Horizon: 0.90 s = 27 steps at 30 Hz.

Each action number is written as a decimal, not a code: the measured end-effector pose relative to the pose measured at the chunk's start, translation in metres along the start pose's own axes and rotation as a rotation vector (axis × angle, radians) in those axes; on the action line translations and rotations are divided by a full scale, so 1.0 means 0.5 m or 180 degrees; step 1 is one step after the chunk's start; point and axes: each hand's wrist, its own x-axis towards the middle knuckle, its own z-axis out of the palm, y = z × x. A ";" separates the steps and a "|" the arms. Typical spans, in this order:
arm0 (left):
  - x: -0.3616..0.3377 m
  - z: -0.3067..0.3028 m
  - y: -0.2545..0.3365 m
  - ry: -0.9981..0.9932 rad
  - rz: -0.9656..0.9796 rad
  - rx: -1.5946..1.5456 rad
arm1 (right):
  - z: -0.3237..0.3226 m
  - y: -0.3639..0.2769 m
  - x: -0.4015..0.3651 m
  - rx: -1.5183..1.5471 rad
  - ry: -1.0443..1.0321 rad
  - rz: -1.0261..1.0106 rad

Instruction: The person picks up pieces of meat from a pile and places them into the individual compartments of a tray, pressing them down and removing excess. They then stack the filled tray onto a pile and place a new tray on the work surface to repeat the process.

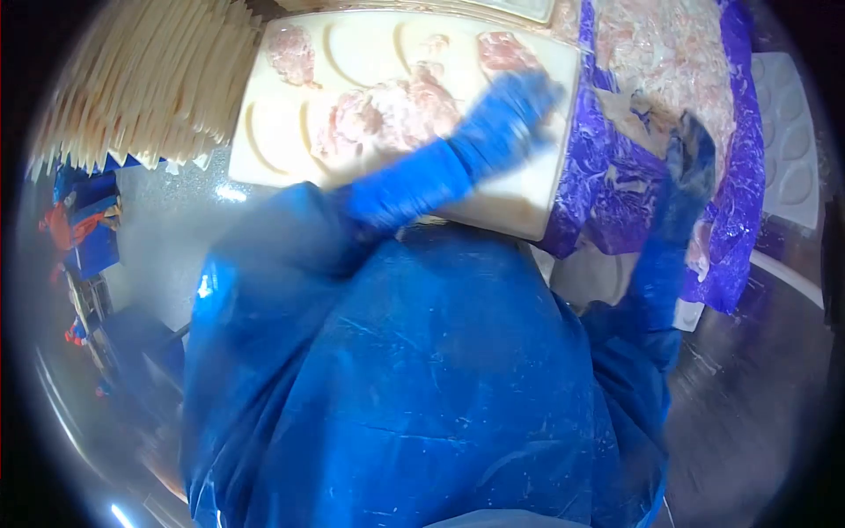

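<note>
My left hand (512,110), in a blue glove and smeared by motion, is over the right part of a white tray (515,198) with rounded hollows. Close to its fingertips lies a pink piece of raw meat (506,51). More raw meat (387,114) is heaped across the middle of the tray, and another piece (291,55) sits in a top left hollow. My right hand (691,158), in a darker wet glove, is at a mass of pale raw meat (664,44) on purple plastic film (607,189). Beside it is a brownish flap (635,123). The right fingers are blurred.
Many off-white trays (145,79) stand packed on edge at the upper left. Another hollowed white tray (786,141) lies at the far right. A metal surface (163,229) extends at the left, with blue and red items (84,224) beyond it.
</note>
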 end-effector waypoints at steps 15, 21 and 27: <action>-0.241 -0.343 -0.116 -0.0574 -0.1176 0.1440 | 0.297 0.028 -0.045 -0.1990 -0.1002 -0.1764; -0.089 -0.308 -0.099 -0.0316 -0.0433 0.0545 | 0.430 -0.073 -0.097 -0.1795 -0.1510 -0.1572; -0.087 -0.320 -0.148 -0.1105 0.0351 0.0665 | 0.414 -0.058 -0.125 -0.1354 -0.1542 -0.1448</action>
